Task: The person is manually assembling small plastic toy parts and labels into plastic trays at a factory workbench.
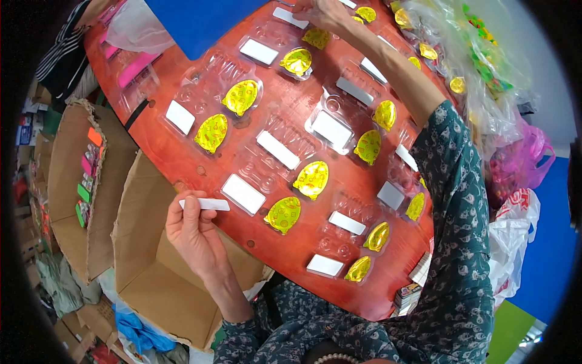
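Left hand (193, 233): pinches a small stack of white cards (206, 204) by one end at the red table (200, 167) edge, fingers closed on it.
Cards: likely light, thin, stiff; best held by the edges.
Clear trays (276, 203): probably flimsy.
Right hand (324, 13): far side, touching a tray; grip unclear.

The round red surface (200, 164) looks smooth and a bit shiny. The clear plastic trays (285, 142) on it are glossy. The yellow egg-shaped pieces (311, 179) shine like foil. The flat white cards (277, 150) look matt, like paper. The brown cardboard boxes (139, 242) look dull and rough.
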`<state>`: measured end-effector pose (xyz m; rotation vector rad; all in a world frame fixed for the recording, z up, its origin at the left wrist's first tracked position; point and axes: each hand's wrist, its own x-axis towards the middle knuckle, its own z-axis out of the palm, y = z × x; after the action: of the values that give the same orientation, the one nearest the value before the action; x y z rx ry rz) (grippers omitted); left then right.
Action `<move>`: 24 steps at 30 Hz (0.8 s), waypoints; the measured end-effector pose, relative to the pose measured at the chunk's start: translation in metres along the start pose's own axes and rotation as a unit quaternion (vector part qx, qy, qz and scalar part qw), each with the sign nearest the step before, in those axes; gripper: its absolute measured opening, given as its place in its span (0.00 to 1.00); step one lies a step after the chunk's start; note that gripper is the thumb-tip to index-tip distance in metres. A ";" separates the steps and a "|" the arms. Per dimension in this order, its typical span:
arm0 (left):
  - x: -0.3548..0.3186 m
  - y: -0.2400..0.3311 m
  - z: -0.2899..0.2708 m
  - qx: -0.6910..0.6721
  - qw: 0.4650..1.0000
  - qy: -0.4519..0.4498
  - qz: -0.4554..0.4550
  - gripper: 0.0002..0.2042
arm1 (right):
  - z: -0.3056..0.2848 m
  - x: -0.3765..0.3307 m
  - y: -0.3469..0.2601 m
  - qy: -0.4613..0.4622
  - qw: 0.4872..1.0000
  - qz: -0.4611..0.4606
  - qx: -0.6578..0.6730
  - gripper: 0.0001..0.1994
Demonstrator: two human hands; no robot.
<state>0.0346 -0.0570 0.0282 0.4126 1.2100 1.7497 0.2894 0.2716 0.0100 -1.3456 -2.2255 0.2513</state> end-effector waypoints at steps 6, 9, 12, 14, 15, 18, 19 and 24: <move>0.001 -0.004 0.004 0.001 1.000 0.000 -0.012 0.06 | -0.009 0.011 0.003 -0.094 0.994 0.041 0.030 0.09; 0.000 -0.004 0.005 0.006 1.000 0.006 -0.013 0.06 | -0.010 0.015 -0.013 -0.111 0.990 0.089 -0.023 0.09; -0.001 -0.005 0.007 -0.003 1.000 -0.006 -0.017 0.06 | -0.007 0.009 -0.024 -0.021 0.985 0.105 -0.139 0.09; -0.002 -0.005 0.007 -0.002 1.000 -0.008 -0.017 0.06 | -0.009 0.005 -0.028 -0.030 0.989 0.098 -0.103 0.08; -0.002 -0.005 0.007 -0.003 1.000 -0.010 -0.017 0.06 | -0.010 0.004 -0.028 -0.039 0.993 0.092 -0.069 0.08; -0.001 -0.007 0.005 -0.002 1.000 0.002 -0.020 0.06 | -0.009 0.003 -0.025 -0.048 0.996 0.071 -0.006 0.07; -0.001 -0.008 0.006 -0.003 1.000 0.001 -0.021 0.06 | -0.007 0.003 -0.020 -0.048 0.996 0.071 -0.006 0.07; 0.000 -0.010 0.010 0.000 1.000 0.005 -0.025 0.06 | 0.002 0.006 0.003 -0.031 0.999 0.029 0.027 0.06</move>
<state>0.0467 -0.0513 0.0237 0.3701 1.2167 1.7111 0.2884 0.2781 0.0094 -1.3921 -2.2169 0.3753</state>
